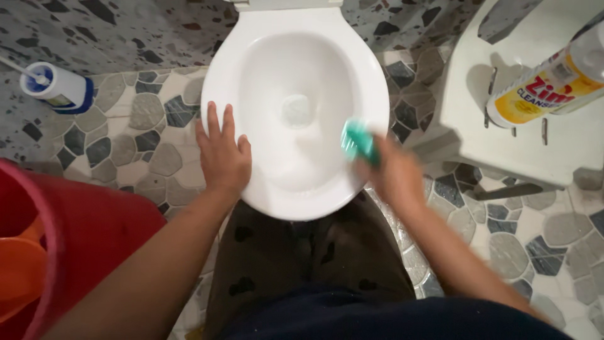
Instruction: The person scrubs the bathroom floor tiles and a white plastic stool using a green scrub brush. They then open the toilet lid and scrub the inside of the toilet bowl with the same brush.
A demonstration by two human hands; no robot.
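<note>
A white toilet bowl [251, 44] fills the middle of the view, with a little water at its bottom. My left hand [223, 154] lies flat on the bowl's left rim, fingers spread, holding nothing. My right hand [393, 173] is blurred at the bowl's right rim and grips a green scrubbing sponge [357, 142], which touches the inside edge of the rim.
A white plastic stool [503, 135] stands at the right with a yellow-and-white cleanser bottle [544, 91] lying on it. A blue-and-white bottle [58, 87] lies on the stone-patterned floor at the left. A red bucket [94, 236] with an orange scoop [19, 274] stands at the lower left.
</note>
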